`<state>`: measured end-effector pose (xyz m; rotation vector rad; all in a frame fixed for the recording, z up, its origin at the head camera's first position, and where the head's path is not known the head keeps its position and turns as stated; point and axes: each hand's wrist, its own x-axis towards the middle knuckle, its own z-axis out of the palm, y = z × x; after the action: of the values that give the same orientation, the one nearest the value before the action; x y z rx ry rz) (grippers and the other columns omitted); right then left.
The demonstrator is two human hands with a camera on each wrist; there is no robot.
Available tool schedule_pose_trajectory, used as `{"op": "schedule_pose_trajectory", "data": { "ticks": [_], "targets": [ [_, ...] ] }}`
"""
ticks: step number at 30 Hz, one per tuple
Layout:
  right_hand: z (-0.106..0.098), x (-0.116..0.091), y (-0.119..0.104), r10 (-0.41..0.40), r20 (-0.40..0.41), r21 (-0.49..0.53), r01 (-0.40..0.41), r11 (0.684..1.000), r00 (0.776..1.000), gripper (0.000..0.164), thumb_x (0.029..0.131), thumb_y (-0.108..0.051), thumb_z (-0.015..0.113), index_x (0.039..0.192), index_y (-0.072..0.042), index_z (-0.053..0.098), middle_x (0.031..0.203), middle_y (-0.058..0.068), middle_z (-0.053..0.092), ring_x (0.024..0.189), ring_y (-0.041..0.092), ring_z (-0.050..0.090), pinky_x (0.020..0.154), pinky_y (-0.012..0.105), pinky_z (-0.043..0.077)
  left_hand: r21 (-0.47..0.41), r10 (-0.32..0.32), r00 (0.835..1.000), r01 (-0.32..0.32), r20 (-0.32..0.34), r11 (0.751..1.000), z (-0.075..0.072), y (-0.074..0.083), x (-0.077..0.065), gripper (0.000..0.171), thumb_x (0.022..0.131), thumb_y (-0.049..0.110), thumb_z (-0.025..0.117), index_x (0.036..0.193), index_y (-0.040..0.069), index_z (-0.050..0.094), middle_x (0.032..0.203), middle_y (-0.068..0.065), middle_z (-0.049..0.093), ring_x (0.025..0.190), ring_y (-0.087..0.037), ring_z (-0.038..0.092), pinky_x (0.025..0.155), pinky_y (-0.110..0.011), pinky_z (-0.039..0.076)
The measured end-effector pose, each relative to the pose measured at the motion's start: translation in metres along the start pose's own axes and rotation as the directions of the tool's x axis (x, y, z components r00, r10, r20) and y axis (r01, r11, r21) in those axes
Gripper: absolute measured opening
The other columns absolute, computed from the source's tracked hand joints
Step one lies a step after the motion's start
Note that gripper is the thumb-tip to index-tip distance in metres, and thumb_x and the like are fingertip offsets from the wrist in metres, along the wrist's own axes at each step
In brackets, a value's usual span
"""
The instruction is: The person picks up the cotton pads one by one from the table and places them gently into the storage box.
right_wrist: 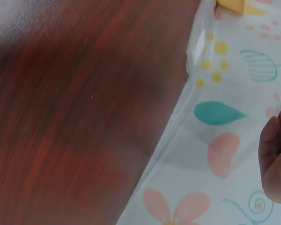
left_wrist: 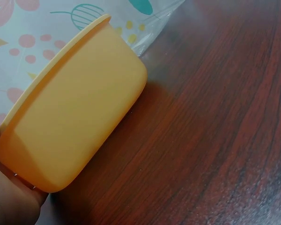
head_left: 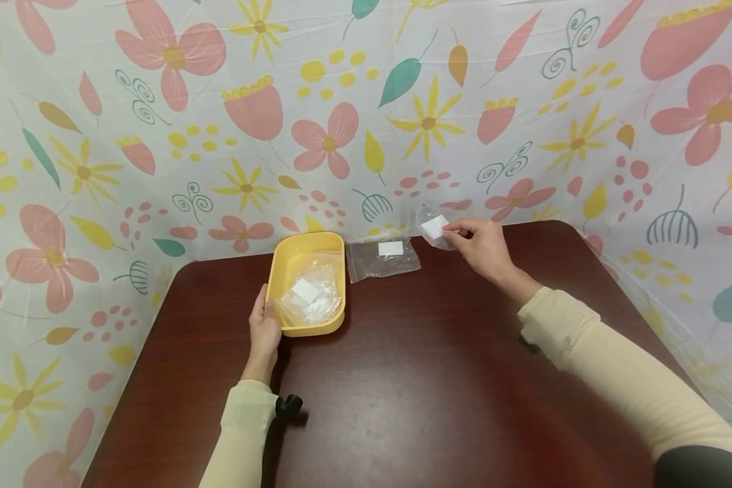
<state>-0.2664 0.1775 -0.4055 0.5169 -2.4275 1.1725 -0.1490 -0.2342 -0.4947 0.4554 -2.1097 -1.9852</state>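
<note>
My left hand grips the near left corner of a yellow plastic tray. In the left wrist view the side wall of the tray fills the left half, with part of the hand at its lower end. Inside the tray lie clear plastic zip bags, one with a white label. Between thumb and fingers my right hand pinches a small clear bag with a white label, raised near the table's back edge. The right wrist view catches only part of that hand.
Another clear zip bag with a white label lies flat at the table's back edge, right of the tray. Behind the dark wooden table hangs a flower-print cloth, close against the edge.
</note>
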Motion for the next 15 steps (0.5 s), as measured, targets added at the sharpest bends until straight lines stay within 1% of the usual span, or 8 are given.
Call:
{"op": "schedule_pose_trajectory", "data": {
  "ticks": [3, 6, 9, 15],
  "targets": [
    [0.011, 0.000, -0.004, -0.019, 0.020, 0.010, 0.019, 1.000, 1.000, 0.008, 0.089, -0.008, 0.078, 0.095, -0.005, 0.081, 0.062, 0.004, 0.061, 0.051, 0.016, 0.045, 0.048, 0.022, 0.037, -0.002, -0.002, 1.000, 0.002, -0.001, 1.000, -0.001, 0.001, 0.000, 0.051, 0.112, 0.020, 0.031, 0.162, 0.015, 0.021, 0.163, -0.002, 0.025, 0.147, -0.019, 0.025, 0.119, -0.036, 0.024],
    [0.023, 0.000, -0.009, -0.047, 0.037, 0.011, 0.047, 0.999, 0.998, 0.006, 0.089, -0.008, 0.078, 0.094, -0.005, 0.081, 0.066, 0.003, 0.066, 0.053, 0.016, 0.047, 0.048, 0.022, 0.037, -0.003, 0.000, 1.000, 0.000, 0.001, 1.000, -0.002, 0.000, 0.001, 0.052, 0.112, 0.021, 0.031, 0.162, 0.015, 0.021, 0.163, -0.002, 0.025, 0.147, -0.020, 0.026, 0.118, -0.036, 0.025],
    [0.036, -0.001, -0.016, -0.063, 0.058, 0.033, 0.061, 0.998, 0.996, 0.006, 0.089, -0.009, 0.078, 0.093, -0.006, 0.082, 0.072, 0.003, 0.070, 0.055, 0.016, 0.050, 0.050, 0.022, 0.039, 0.000, 0.002, 1.000, -0.002, 0.005, 1.000, -0.002, 0.001, 0.001, 0.052, 0.112, 0.021, 0.031, 0.162, 0.015, 0.021, 0.164, -0.003, 0.025, 0.147, -0.021, 0.026, 0.118, -0.038, 0.025],
    [0.064, -0.001, -0.033, -0.087, 0.119, 0.076, 0.078, 0.994, 0.989, 0.007, 0.090, -0.012, 0.078, 0.095, -0.009, 0.082, 0.079, 0.003, 0.073, 0.058, 0.015, 0.053, 0.055, 0.027, 0.043, -0.008, -0.002, 1.000, 0.002, 0.004, 1.000, 0.000, 0.000, 0.001, 0.051, 0.112, 0.020, 0.030, 0.162, 0.016, 0.022, 0.163, -0.004, 0.026, 0.147, -0.021, 0.027, 0.118, -0.038, 0.026]
  ]
}}
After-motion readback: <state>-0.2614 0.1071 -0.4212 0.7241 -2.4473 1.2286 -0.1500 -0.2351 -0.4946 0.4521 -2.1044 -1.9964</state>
